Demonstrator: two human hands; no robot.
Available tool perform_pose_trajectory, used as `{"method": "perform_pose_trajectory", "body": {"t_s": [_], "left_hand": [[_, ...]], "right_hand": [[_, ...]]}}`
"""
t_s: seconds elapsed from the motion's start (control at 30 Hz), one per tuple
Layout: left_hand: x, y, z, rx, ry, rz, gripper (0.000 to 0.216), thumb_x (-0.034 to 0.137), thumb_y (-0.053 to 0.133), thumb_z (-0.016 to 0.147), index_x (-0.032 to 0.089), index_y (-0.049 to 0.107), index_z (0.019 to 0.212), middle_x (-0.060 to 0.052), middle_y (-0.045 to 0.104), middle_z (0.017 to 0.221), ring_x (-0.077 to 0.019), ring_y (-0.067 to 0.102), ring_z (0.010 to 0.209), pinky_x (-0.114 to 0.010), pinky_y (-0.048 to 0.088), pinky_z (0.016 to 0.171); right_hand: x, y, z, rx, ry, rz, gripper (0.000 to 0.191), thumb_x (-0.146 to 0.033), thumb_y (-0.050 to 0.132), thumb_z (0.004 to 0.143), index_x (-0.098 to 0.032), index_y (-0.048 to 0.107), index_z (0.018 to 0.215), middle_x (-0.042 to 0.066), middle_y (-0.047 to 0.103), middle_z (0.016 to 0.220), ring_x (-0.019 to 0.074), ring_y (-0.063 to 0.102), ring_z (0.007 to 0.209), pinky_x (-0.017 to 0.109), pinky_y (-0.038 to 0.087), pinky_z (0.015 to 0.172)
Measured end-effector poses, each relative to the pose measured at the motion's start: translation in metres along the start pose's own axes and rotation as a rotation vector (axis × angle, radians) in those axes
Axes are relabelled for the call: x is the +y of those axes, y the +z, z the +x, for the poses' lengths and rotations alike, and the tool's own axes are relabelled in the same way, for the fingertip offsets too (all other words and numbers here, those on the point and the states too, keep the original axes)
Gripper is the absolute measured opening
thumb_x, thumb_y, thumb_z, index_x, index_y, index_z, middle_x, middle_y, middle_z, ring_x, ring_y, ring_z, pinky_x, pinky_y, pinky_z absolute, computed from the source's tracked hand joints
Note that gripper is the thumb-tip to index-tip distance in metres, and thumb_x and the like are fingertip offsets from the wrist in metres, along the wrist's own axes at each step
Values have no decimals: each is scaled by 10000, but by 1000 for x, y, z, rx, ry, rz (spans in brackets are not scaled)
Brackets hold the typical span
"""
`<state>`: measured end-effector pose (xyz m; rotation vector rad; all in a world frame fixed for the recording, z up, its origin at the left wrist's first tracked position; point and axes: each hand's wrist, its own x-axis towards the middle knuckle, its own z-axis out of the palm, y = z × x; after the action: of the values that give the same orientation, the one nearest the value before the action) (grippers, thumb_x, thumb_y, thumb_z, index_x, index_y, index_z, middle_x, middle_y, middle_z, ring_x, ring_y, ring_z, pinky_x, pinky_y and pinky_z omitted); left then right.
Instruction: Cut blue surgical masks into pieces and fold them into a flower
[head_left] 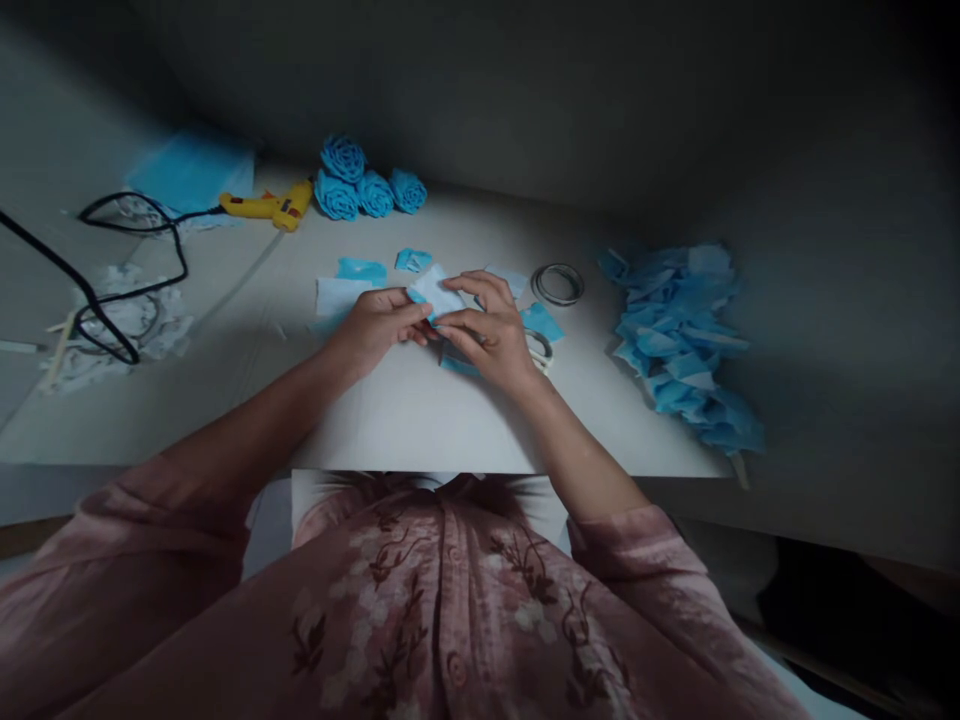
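A folded blue-and-white piece [437, 288] is sitting between a person's two hands above the tabletop [420, 430], the left hand [379, 322] pinching its lower left side and the right hand [495, 332] holding its right side, each grip closed narrowly on it. Flat blue scraps [361, 270] are lying just beyond the left hand, while a coil of wire [559, 302] is resting near the right. Farther back, a yellow glue gun [283, 207] is lying beside four blue rosettes [375, 190]. A loose blue heap [679, 330] is spreading across the far right.
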<state>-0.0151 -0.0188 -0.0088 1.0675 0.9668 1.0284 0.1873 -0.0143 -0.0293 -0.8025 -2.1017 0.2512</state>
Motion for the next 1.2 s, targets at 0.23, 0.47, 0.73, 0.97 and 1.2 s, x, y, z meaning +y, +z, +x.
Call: {"method": "perform_pose_trajectory", "body": {"t_s": [0.23, 0.47, 0.73, 0.97, 1.2], "left_hand": [[3, 5, -2, 102, 133, 154, 208, 239, 794, 746, 158, 680, 900, 30, 672, 641, -114, 638, 581, -235, 501, 591], [0, 7, -4, 118, 179, 262, 443, 227, 772, 787, 134, 661, 1206, 30, 676, 654, -143, 684, 623, -241, 522, 618], [1, 7, -6, 101, 207, 290, 545, 190, 708, 831, 152, 619, 1367, 30, 682, 657, -132, 663, 602, -222, 528, 616], [2, 8, -7, 99, 145, 235, 683, 178, 738, 789, 185, 549, 1446, 32, 689, 690, -135, 644, 609, -209, 525, 619], [2, 6, -4, 99, 188, 125, 550, 283, 778, 837, 223, 610, 1357, 32, 674, 717, -120, 635, 628, -215, 497, 621]], "right_hand": [[-6, 8, -3, 120, 132, 120, 160, -385, 704, 958, -249, 777, 915, 91, 731, 1265, 260, 639, 1233, 513, 450, 1132], [-5, 15, -3, 151, 435, 400, 368, -571, 743, 879, -204, 739, 885, 141, 711, 1271, 246, 672, 1203, 422, 549, 1015], [-10, 16, 0, 196, 639, 705, 365, -540, 834, 782, -206, 693, 825, 20, 730, 940, 143, 660, 854, 325, 564, 883], [-2, 19, -2, 164, 645, 755, 571, -610, 854, 740, -261, 661, 1149, -30, 643, 806, 139, 610, 713, 332, 595, 739], [5, 22, -6, 117, 557, 719, 695, -645, 779, 822, -276, 599, 1383, 15, 697, 911, 181, 668, 793, 381, 624, 777]]}}
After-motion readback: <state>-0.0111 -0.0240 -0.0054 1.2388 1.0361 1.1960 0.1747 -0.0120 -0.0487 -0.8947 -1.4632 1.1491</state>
